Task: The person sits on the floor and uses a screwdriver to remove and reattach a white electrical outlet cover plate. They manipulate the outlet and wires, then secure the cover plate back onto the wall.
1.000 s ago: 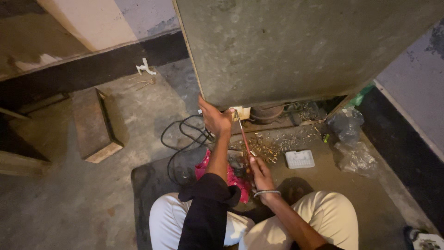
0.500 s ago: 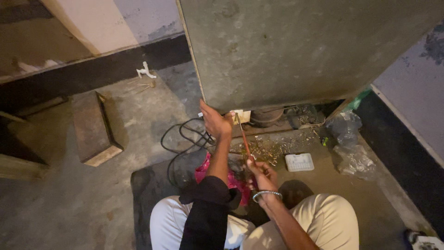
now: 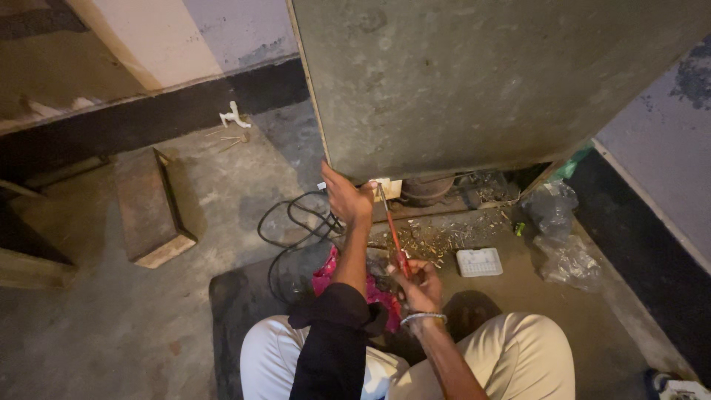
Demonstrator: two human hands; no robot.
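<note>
A red-handled screwdriver (image 3: 394,237) is gripped at its handle by the right hand (image 3: 418,285), fingers closed round it, nearest the camera & just below the grey metal cabinet (image 3: 474,81). The shaft is angled up to the cabinet's bottom-left corner, tip beside a pale block (image 3: 388,188) there. That corner is held by the left hand (image 3: 346,198), fingers curled round the edge. A pink cloth (image 3: 329,275) is seen under the arms; black cable (image 3: 292,226) is looped left of the corner. A white plastic box (image 3: 479,261) & debris lie below the cabinet, clear bags (image 3: 559,230) to its right.
</note>
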